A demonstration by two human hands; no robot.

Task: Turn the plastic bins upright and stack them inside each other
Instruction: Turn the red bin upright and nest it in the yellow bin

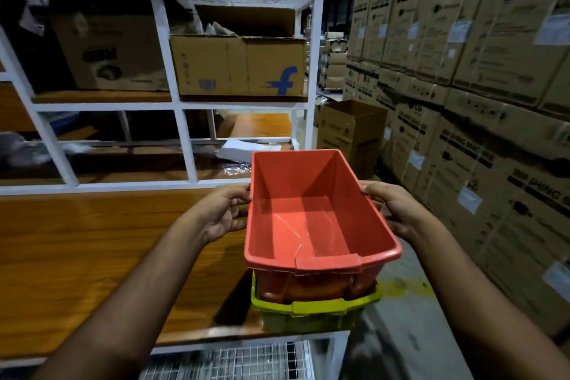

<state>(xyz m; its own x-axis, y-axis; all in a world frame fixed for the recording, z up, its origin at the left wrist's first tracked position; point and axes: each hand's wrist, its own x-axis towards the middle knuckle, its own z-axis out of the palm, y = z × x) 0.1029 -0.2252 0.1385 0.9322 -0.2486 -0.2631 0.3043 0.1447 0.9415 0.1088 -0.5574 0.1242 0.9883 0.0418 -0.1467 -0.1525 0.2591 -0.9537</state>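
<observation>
At centre-left of the frame the left hand (pixel 226 213) gripped the red bin (pixel 303 219) by its long side rim. The bin sat upright at centre, mouth up, long axis running away from the viewer, partly nested in the green bin (pixel 311 311). It looked light, stiff and smooth, best held at the rims. The right hand (pixel 393 210) clasped the opposite rim.

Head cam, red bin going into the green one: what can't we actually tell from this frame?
- Green bin: its inside and far end are covered by the red bin, so seating depth is unclear.
- Left hand and right hand: fingertips curl behind the red bin's walls, grip points hidden.
- Top-left shelf cartons: motion blur, print unreadable.
- Wire mesh below the wooden shelf: cut off by the bottom edge.
</observation>
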